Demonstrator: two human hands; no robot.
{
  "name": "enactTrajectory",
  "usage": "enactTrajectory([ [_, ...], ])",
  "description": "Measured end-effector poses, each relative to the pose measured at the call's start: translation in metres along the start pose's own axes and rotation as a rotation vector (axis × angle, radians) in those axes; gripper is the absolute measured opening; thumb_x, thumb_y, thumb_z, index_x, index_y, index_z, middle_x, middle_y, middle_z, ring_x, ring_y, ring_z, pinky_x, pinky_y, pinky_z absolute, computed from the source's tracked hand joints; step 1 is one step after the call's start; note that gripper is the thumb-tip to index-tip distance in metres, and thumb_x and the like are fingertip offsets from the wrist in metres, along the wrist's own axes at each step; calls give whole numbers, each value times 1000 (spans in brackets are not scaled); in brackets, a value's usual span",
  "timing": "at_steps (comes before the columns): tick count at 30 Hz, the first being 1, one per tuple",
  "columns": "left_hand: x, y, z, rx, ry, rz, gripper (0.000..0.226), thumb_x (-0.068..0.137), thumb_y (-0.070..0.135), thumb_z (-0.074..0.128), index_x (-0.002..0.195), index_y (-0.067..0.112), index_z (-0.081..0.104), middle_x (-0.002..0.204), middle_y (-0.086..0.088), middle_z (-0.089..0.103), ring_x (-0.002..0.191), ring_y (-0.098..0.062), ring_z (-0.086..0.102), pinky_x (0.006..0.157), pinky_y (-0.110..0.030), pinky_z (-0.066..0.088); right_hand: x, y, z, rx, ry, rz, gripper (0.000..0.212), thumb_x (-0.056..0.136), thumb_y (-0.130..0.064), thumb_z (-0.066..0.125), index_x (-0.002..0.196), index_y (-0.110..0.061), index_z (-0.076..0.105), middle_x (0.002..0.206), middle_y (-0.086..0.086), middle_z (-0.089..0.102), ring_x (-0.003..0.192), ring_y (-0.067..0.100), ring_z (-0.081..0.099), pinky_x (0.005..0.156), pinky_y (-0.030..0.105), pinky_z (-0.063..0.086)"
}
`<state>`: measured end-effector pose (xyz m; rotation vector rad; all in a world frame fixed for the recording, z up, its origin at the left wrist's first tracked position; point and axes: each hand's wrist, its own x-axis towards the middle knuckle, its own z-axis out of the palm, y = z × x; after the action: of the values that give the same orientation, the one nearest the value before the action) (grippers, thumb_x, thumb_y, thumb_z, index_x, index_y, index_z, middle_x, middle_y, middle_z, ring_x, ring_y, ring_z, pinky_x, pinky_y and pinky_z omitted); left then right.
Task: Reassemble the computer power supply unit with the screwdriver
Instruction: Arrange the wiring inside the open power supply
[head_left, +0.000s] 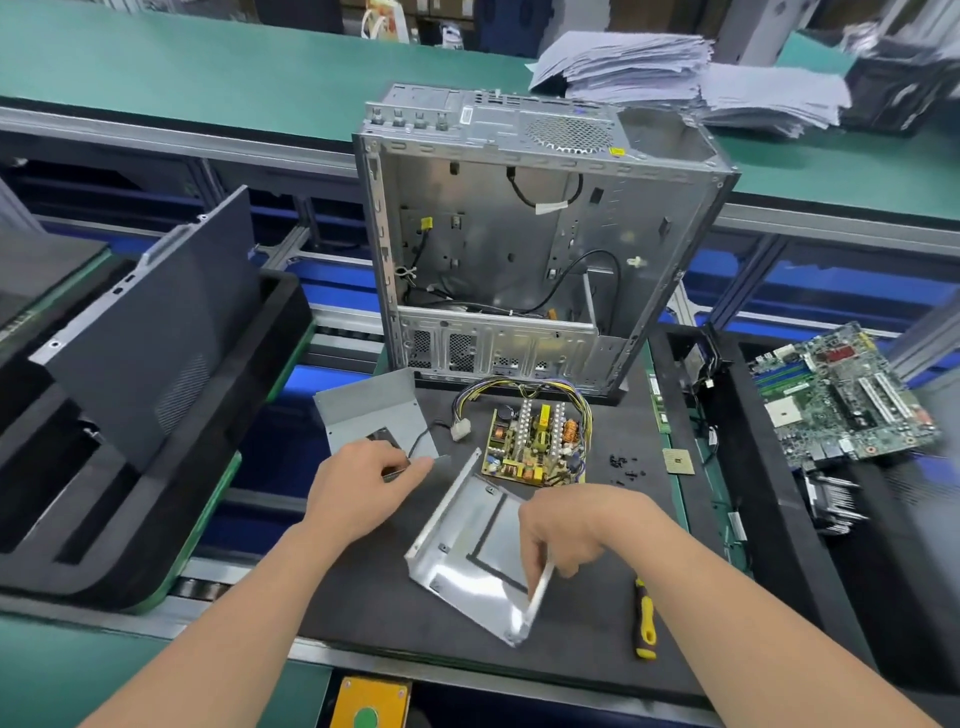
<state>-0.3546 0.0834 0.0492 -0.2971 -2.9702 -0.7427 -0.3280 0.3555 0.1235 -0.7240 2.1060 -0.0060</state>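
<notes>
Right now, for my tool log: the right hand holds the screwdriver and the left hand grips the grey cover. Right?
No. The head view shows the right hand holding the metal casing base by its wall; the screwdriver lies untouched on the mat beside it. The left hand does grip the grey cover.

The left forearm (234, 613) and right forearm (753, 623) reached in from the near edge, converging. The left hand (358, 493), farther off, pinched the near edge of a grey cover plate (369, 410) with curled fingers. The right hand (576, 530), knuckles up, gripped the right wall of a metal casing (467, 551)
</notes>
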Motion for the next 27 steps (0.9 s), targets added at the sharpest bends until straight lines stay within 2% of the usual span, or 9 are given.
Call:
enactTrajectory([
  [3, 4, -2, 0, 56, 29, 38, 67, 87, 81, 45, 62, 18, 45, 63, 6, 52, 65, -8, 50, 48, -27, 35, -4, 8, 0, -117, 13, 51, 57, 88, 16, 53, 110, -27, 85, 77, -20, 62, 80, 17, 56, 86, 39, 59],
  [6, 10, -8, -5, 48, -21, 113, 60, 86, 79, 46, 64, 23, 46, 73, 14, 55, 69, -8, 49, 51, -28, 39, -4, 13, 4, -194, 34, 85, 60, 97, 12, 46, 107, -33, 84, 87, -17, 59, 106, 27, 44, 104, 42, 48],
  [10, 15, 2, -13, 169, -36, 152, 58, 88, 71, 46, 56, 23, 45, 57, 4, 49, 60, -13, 47, 51, -27, 38, -4, 17, 9, -194, 56, 80, 58, 98, 11, 47, 107, -34, 84, 107, -10, 67, 112, 29, 37, 103, 43, 47],
  [14, 15, 34, -14, 63, 26, 206, 25, 90, 48, 61, 72, 31, 63, 67, 12, 56, 70, -10, 51, 61, -30, 39, -9, 20, 7, -136, 89, 66, 62, 90, 14, 47, 103, -34, 83, 114, -8, 66, 111, 27, 38, 97, 44, 50],
  [16, 15, 51, -10, 17, 3, 200, 22, 91, 46, 61, 77, 31, 63, 73, 13, 55, 73, -8, 51, 60, -28, 35, -13, 24, 3, -74, 122, 56, 62, 84, 15, 46, 96, -33, 83, 111, -9, 65, 108, 24, 48, 83, 32, 51],
  [19, 14, 66, -3, 49, -75, 112, 27, 92, 54, 59, 80, 31, 66, 82, 13, 49, 77, -9, 54, 60, -29, 37, -19, 34, 1, 45, 201, 50, 56, 84, 15, 52, 96, -31, 81, 113, -10, 70, 97, 14, 60, 61, 12, 39],
  [21, 13, 70, 0, 106, -80, 109, 29, 92, 56, 59, 82, 32, 70, 86, 12, 48, 78, -12, 56, 62, -30, 40, -23, 39, -1, 121, 283, 65, 54, 86, 15, 52, 103, -28, 79, 107, -12, 68, 98, 12, 63, 68, 13, 44],
  [24, 12, 75, 0, 124, -97, 115, 27, 91, 56, 62, 84, 31, 72, 94, 13, 48, 82, -14, 60, 68, -31, 46, -27, 39, -3, 226, 436, 148, 53, 87, 14, 48, 105, -27, 78, 104, -7, 69, 104, 18, 67, 86, 30, 55],
  [27, 12, 81, 1, 84, -138, 85, 25, 93, 48, 65, 103, 26, 73, 104, 7, 53, 91, -20, 63, 78, -36, 51, -30, 41, -1, 350, 567, 299, 38, 94, 4, 50, 99, -24, 75, 106, -2, 69, 105, 22, 67, 87, 35, 57],
])
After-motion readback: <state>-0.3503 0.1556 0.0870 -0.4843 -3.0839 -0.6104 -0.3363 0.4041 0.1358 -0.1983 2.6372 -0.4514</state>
